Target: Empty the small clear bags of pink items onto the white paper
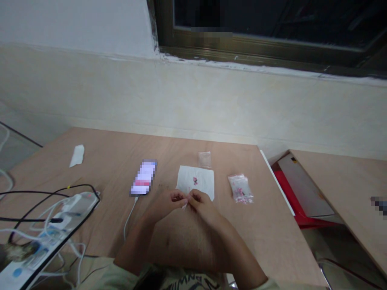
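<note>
My left hand [169, 203] and my right hand [201, 203] meet fingertip to fingertip over the wooden table [105, 161]. Both are pinched on a tiny whitish piece [184, 206] between them; what it is I cannot make out. Just beyond the fingers lies a white paper sheet [202, 186] with a few small red bits [195, 181] on it. An empty clear small bag [204, 159] lies behind the sheet. To the right lies a clear plastic bag of red bits [241, 188].
A phone [144, 177] on a white cable lies left of the sheet. A power strip with cables [65, 209] sits at the left edge, a folded white tissue [77, 155] at far left. A red folder [298, 201] sits in the gap beside a second table [347, 189].
</note>
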